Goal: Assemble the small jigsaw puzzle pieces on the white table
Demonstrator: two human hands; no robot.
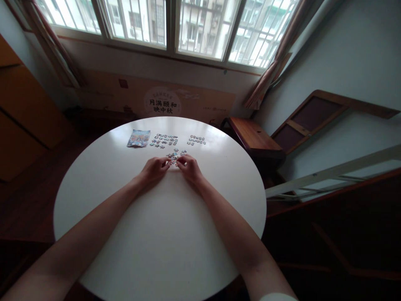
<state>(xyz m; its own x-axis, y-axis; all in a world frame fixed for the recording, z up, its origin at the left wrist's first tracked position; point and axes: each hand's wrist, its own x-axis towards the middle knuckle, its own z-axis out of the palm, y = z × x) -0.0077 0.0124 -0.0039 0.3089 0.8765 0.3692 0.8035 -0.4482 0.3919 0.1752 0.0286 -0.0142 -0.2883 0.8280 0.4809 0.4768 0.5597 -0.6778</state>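
A small loose pile of jigsaw puzzle pieces [174, 154] lies on the round white table [163, 234], between my two hands. My left hand [155, 168] is at the pile's left side, thumb and fingers pinched on a puzzle piece. From the right, my right hand [189, 168] reaches in with its fingertips likewise closed on a piece. The pinched pieces are small and partly covered by my fingers. Beyond the pile, more pieces are laid out in rows, one group [163, 140] to the left and a smaller group [196, 140] to the right.
A colourful picture sheet [138, 138] lies left of the rows. Past the table's far edge stand a large printed cardboard panel [200, 100] and, to the right, a wooden stool or bench [253, 133]. Barred windows [200, 29] line the back wall.
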